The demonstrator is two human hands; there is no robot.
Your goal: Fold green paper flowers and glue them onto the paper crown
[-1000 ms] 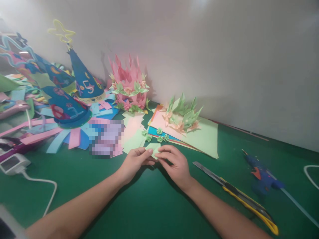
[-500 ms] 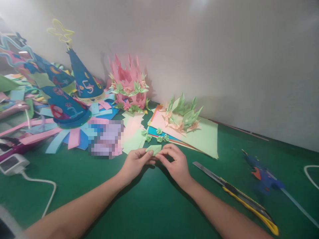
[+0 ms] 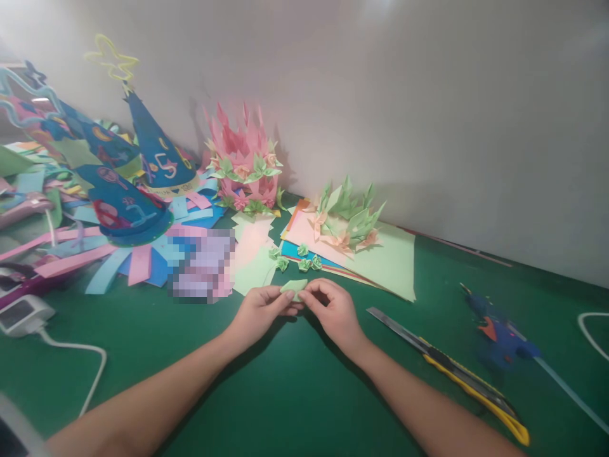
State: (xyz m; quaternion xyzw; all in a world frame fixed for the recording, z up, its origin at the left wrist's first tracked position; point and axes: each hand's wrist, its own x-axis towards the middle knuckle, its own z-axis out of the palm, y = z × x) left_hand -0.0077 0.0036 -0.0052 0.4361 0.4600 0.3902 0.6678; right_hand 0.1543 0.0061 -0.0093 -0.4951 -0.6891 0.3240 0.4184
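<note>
- Green tabletop (image 3: 295, 393): spans the lower frame; grey wall (image 3: 428, 114) behind.
- Blue cone hats, left to upper left; one bears a "5" (image 3: 157, 146) and a yellow star outline on its tip. Pink and blue paper strips (image 3: 140, 263) lie around and under the nearest hat.
- Paper sheets (image 3: 394, 266), stacked right of centre; pale green and peach on top, blue edge showing at left.
- Yellow-and-black utility knife (image 3: 457, 374): lower right, blade exposed, pointing toward upper left.
- Pink paper crown (image 3: 242, 152): upright, upper centre-left, trimmed with green leaves and peach flowers.
- Blue glue gun (image 3: 504, 336): right side, on its side; details blurred.
- Green paper crown (image 3: 352, 212): on the sheets, peach flowers along its base.
- Left hand (image 3: 259, 311): centre, fingers curled, thumb pressed on the green folded paper (image 3: 294, 289).
- Right hand (image 3: 333, 311): nearly closed, thumb and fingertips pinching the right end of same piece.
- Green folded paper: frame centre, between both hands, raised off tabletop.
- Five green paper rosettes (image 3: 304, 264): clustered just beyond the hands, nearest obstacle.
</note>
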